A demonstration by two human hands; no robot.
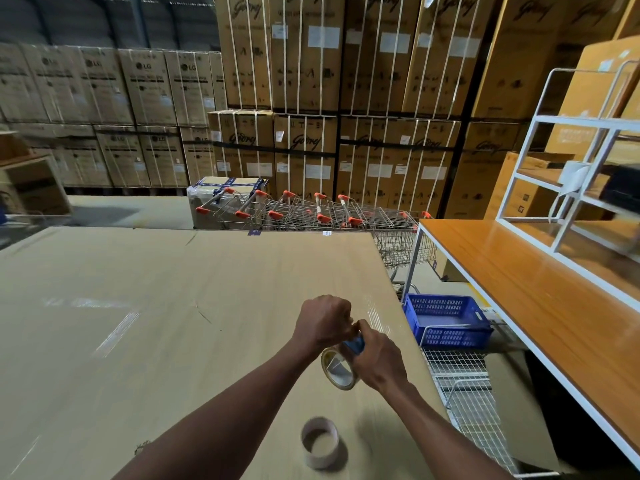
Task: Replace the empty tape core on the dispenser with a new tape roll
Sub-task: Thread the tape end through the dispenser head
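Note:
Over the large cardboard sheet (pixel 173 323), my right hand (pixel 379 362) grips the blue tape dispenser (pixel 355 344), which is mostly hidden in my fist. A clear tape roll (pixel 337 370) sits on the dispenser just below my hands. My left hand (pixel 322 320) is curled at the dispenser's top, its fingertips against it; what they pinch is hidden. The empty brown tape core (pixel 319 442) stands on end on the cardboard near me, apart from both hands.
A wooden bench (pixel 519 271) with a white wire rack (pixel 571 168) runs along the right. A blue crate (pixel 446 320) and wire trolley (pixel 464 393) sit below it. Shopping carts (pixel 311 213) and stacked cartons (pixel 311 98) lie beyond.

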